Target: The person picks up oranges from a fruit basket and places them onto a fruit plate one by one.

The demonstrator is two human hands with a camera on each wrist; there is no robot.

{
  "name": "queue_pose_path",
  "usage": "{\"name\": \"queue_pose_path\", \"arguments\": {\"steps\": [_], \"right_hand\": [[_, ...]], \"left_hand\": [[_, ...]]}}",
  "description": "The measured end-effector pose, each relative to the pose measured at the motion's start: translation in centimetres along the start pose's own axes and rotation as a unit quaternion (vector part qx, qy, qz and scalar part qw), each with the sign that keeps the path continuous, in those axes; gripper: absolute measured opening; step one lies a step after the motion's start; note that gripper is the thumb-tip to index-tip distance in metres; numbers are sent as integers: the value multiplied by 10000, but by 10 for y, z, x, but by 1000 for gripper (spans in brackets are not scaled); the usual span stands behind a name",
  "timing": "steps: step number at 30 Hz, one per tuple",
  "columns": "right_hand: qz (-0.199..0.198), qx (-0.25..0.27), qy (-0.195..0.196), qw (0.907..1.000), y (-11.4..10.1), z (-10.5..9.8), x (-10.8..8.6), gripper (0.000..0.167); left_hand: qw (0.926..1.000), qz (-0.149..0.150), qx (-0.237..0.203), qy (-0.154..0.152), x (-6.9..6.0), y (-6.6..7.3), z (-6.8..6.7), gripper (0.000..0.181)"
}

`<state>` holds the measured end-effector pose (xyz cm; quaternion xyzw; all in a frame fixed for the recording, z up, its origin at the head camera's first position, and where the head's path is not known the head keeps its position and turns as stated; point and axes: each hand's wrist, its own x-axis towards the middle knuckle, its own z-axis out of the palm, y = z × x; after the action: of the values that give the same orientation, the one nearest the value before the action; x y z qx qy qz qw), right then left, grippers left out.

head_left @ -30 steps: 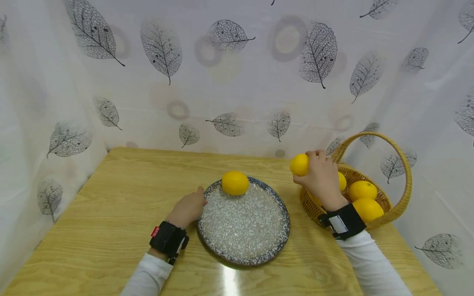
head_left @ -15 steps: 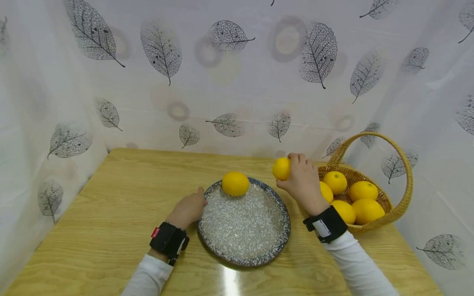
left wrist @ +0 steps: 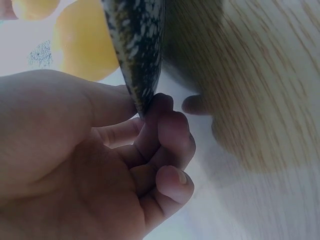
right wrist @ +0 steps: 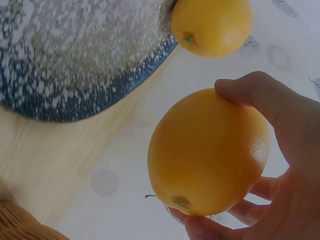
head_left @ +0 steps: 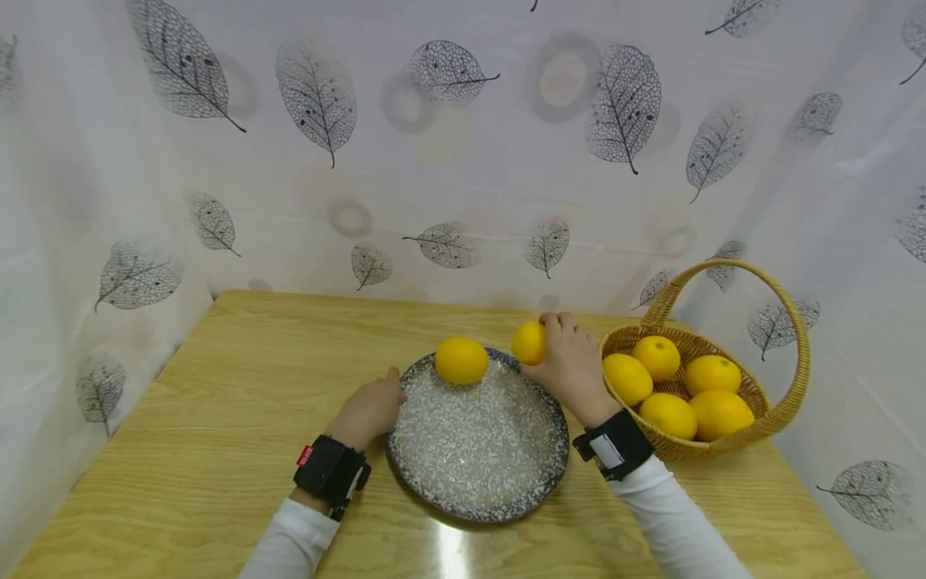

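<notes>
Evidently R hand grips a yellow fruit, thumb & fingers opp. (round, so prob. needs both sides); L hand pinches plate by rim, likely for steadiness, 2nd fruit on it past fingertips.

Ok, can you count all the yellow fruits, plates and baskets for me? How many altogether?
Yellow fruits: 7 (5 that show in the basket, 1 on the plate, 1 held in the right hand)
Plates: 1
Baskets: 1
Total: 9
</notes>
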<state>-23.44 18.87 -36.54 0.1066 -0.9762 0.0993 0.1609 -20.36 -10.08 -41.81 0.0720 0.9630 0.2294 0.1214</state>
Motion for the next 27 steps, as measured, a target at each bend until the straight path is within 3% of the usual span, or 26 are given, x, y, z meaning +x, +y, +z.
{"name": "queue_pose_path", "arguments": {"steps": [9, 27], "right_hand": [[-97, -25, -199, 9998, -12, 18, -1, 71], [-235, 10, -474, 9986, -26, 33, -6, 70]], "left_hand": [[9998, -174, -92, -65, 1, -1, 0, 56], [9999, -103, -49, -17, 1, -1, 0, 55]]}}
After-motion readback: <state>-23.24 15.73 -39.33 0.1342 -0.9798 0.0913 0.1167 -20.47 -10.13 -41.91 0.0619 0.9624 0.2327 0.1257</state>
